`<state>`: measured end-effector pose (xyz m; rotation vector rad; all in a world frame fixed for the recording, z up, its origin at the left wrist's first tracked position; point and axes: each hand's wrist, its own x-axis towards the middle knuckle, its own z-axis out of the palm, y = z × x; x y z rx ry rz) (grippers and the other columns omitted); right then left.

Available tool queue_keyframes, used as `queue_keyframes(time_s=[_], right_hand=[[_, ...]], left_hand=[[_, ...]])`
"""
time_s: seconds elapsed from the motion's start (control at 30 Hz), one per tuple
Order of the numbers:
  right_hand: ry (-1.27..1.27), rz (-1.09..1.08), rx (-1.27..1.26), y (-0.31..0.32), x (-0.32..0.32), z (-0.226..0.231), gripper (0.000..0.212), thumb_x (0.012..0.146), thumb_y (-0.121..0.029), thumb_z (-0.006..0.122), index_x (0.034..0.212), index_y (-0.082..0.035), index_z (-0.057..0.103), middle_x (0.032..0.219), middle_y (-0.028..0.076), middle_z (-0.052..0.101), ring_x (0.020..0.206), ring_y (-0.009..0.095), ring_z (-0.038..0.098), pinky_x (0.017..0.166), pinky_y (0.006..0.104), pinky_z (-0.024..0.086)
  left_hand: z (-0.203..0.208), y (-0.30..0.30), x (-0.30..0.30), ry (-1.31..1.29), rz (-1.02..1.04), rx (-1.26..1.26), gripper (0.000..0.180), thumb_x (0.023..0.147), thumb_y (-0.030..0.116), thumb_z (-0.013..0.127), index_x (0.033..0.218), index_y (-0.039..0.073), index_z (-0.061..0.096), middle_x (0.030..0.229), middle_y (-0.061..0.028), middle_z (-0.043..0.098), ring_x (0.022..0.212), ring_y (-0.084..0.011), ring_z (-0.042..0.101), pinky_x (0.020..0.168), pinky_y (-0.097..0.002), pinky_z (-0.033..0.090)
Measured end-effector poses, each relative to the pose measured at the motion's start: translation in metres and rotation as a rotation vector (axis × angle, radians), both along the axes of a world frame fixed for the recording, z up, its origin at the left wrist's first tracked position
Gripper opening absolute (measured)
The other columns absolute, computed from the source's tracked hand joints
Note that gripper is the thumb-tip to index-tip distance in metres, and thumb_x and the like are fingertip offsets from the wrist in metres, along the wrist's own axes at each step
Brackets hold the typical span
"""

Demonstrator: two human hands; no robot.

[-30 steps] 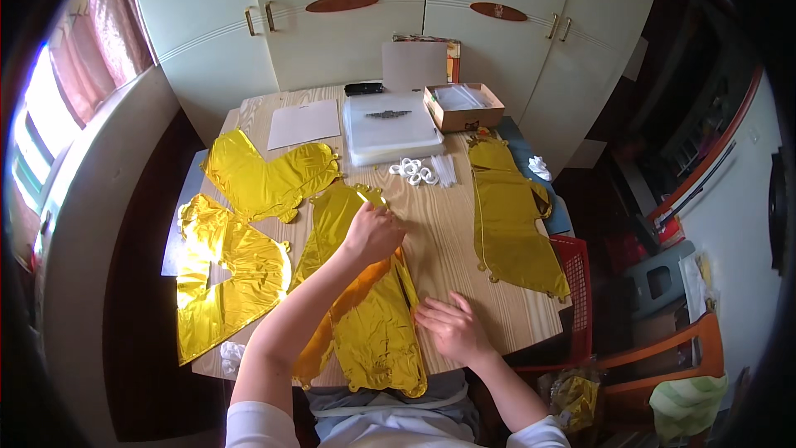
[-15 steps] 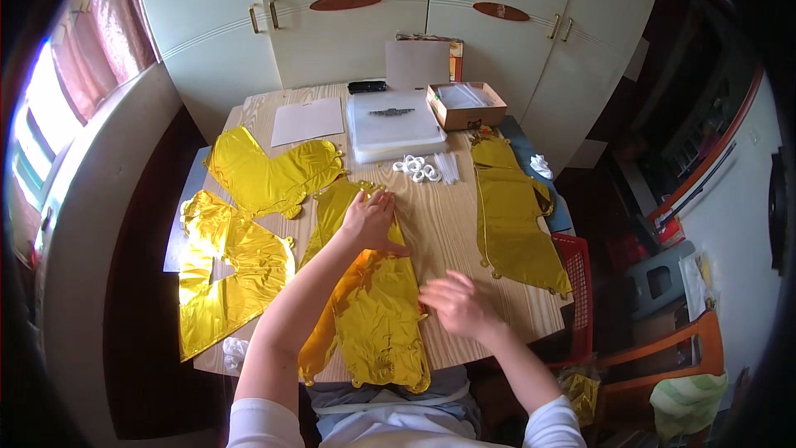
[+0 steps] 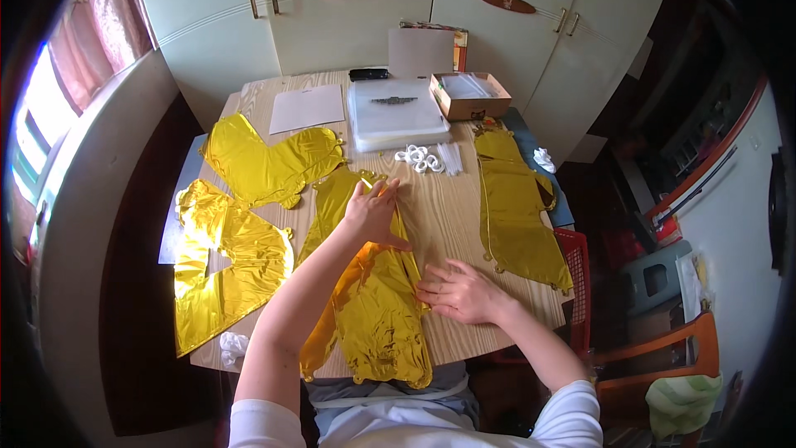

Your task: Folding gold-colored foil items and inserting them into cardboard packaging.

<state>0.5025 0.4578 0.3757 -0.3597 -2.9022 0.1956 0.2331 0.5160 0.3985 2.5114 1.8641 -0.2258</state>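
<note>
A flat gold foil balloon (image 3: pixel 381 315) lies lengthwise in front of me, its near end crinkled and reaching the table's front edge. An orange-looking fold shows along its left side. My left hand (image 3: pixel 375 214) rests on the upper part of this foil with its fingers spread and the thumb pointing right. At the foil's right edge, my right hand (image 3: pixel 466 292) lies low over the table, fingers stretched toward the foil and touching its edge. Neither hand grips anything. My left forearm hides part of the foil.
More gold foil balloons lie at the far left (image 3: pixel 265 162), near left (image 3: pixel 240 257) and right (image 3: pixel 518 216). Beyond my hands are white rings (image 3: pixel 419 158), clear straws (image 3: pixel 450 159), a stack of clear plastic sheets (image 3: pixel 398 126) and a cardboard box (image 3: pixel 471 104). A red basket (image 3: pixel 576 282) stands at right.
My right hand has come down flatter against the foil's right edge, its fingers stretching out. My left hand stays on the foil. The view has shifted slightly.
</note>
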Motion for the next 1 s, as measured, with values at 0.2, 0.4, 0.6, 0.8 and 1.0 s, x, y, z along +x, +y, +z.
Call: queue_keyframes(time_s=[0.2,0.4,0.6,0.8,1.0], right_hand=[[-0.003,0.037,-0.051,-0.010,0.015,0.001,0.031,0.093,-0.032,0.057,0.119,-0.020,0.068,0.129,-0.005,0.063,0.132,0.016,0.047,0.114,0.0478,0.027],[-0.002,0.032,-0.047,-0.014,0.016,0.002,0.030,0.092,-0.031,0.057,0.117,-0.019,0.069,0.126,-0.004,0.065,0.130,0.014,0.050,0.114,0.0474,0.027],[-0.004,0.030,-0.089,-0.015,0.017,0.000,0.032,0.091,-0.027,0.059,0.120,-0.017,0.068,0.128,-0.003,0.063,0.131,0.017,0.049,0.112,0.0472,0.030],[0.055,-0.023,-0.143,-0.018,0.018,-0.005,0.031,0.092,-0.028,0.058,0.119,-0.018,0.068,0.127,-0.002,0.064,0.130,0.017,0.050,0.111,0.0466,0.032],[0.185,-0.053,-0.317,-0.014,0.019,-0.007,0.034,0.094,-0.027,0.056,0.125,-0.016,0.064,0.130,0.002,0.062,0.130,0.020,0.050,0.111,0.0458,0.034]], left_hand=[[0.002,0.002,0.001,0.012,0.006,-0.043,0.128,0.057,0.085,0.062,0.145,-0.004,0.034,0.158,-0.0083,0.024,0.144,-0.0258,0.023,0.114,-0.0541,0.022],[0.000,0.009,0.001,-0.024,0.050,-0.070,0.118,0.066,0.081,0.059,0.144,-0.004,0.035,0.158,-0.0088,0.024,0.144,-0.0249,0.023,0.113,-0.0544,0.023],[-0.011,0.023,-0.007,-0.055,0.121,-0.024,0.089,0.083,0.067,0.051,0.147,0.006,0.035,0.157,-0.0080,0.025,0.145,-0.0237,0.022,0.114,-0.0535,0.021],[-0.012,0.023,-0.009,-0.110,0.160,0.041,0.068,0.095,0.054,0.042,0.149,0.013,0.033,0.158,-0.0075,0.023,0.146,-0.0248,0.020,0.115,-0.0535,0.020],[-0.012,-0.046,-0.054,-0.173,0.133,0.173,0.063,0.097,0.043,0.046,0.145,0.005,0.036,0.155,-0.0191,0.025,0.144,-0.0306,0.026,0.112,-0.0507,0.026]])
